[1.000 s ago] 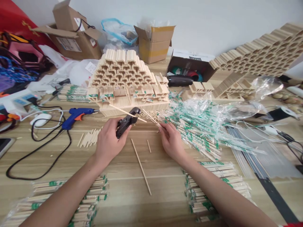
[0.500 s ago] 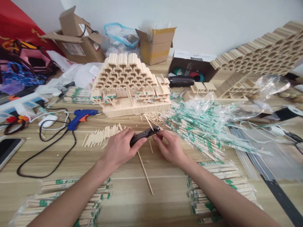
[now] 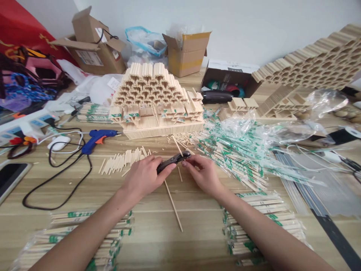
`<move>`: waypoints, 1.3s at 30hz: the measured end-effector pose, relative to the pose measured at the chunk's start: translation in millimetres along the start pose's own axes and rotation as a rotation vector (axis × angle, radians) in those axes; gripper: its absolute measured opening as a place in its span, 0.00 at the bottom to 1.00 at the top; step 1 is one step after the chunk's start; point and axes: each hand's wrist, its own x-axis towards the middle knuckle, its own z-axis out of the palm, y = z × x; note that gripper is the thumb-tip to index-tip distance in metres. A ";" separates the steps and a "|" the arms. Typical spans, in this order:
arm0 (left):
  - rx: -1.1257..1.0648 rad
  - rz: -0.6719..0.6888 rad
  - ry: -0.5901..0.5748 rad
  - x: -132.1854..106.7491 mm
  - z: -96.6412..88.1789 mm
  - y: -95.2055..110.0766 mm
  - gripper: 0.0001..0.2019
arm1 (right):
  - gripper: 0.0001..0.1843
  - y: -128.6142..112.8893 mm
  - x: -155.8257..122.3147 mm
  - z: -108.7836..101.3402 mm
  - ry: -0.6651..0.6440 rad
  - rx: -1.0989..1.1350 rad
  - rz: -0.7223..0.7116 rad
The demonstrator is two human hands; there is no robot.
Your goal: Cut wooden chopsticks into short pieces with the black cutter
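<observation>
My left hand (image 3: 143,177) is shut around the handles of a dark metal cutter (image 3: 169,163), which lies nearly level above the table. A short chopstick (image 3: 177,146) rises from the cutter's jaws, pointing away from me. My right hand (image 3: 204,175) meets the jaw end, fingertips close to the stick, though whether they pinch the stick or the cutter is hidden. Below both hands, a long loose chopstick (image 3: 173,205) lies on the table, and a pile of cut chopstick pieces (image 3: 122,162) sits left of my left hand.
A large chopstick lattice model (image 3: 155,98) stands just beyond my hands. A blue glue gun (image 3: 97,137) lies to the left, and torn green-printed wrappers (image 3: 239,146) spread right. Wrapped chopstick bundles (image 3: 84,229) lie near the front edge, with cardboard boxes (image 3: 186,52) behind.
The cutter has swung from steeply tilted to nearly level, and my left hand has moved right toward my right hand. The long stick across the jaws is gone; a short one stands there.
</observation>
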 end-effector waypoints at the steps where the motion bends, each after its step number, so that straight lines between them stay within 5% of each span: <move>1: 0.001 -0.002 -0.005 0.1 0.0 0.0 0.31 | 0.07 0.1 0.1 -0.2 0.002 0.001 0.000; 39: 0.009 -0.043 -0.114 2.3 -0.1 1.0 0.36 | 0.08 3.7 1.6 0.0 -0.059 -0.008 0.085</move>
